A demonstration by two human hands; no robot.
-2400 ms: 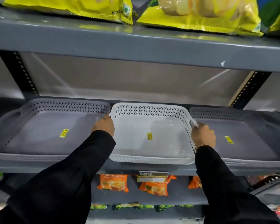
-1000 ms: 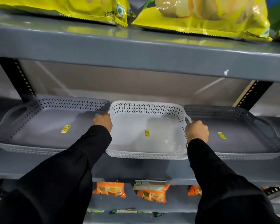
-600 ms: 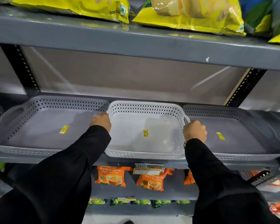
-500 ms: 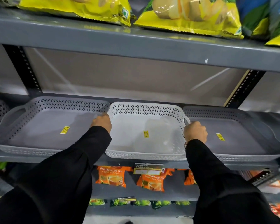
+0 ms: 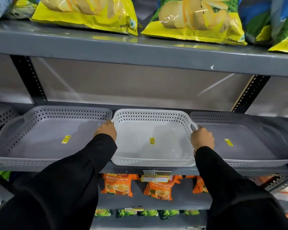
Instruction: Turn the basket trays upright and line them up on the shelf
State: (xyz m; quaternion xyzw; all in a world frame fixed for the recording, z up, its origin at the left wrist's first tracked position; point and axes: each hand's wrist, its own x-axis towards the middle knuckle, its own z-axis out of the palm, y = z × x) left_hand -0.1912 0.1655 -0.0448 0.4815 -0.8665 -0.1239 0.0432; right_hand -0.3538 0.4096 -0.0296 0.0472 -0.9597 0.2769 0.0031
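Three perforated plastic basket trays sit upright, side by side, on the grey metal shelf (image 5: 131,169): a grey basket tray (image 5: 45,138) at left, a white basket tray (image 5: 140,140) in the middle, and a darker grey basket tray (image 5: 249,143) at right, their rims touching or nearly so. The left hand (image 5: 105,131) grips the white tray's left handle, its fingers curled closed over it. The right hand (image 5: 202,138) holds the right handle, fingers wrapped around it. Black sleeves cover both arms. Yellow chip bags (image 5: 90,12) lie on the shelf above; orange tea packets (image 5: 118,185) sit below.
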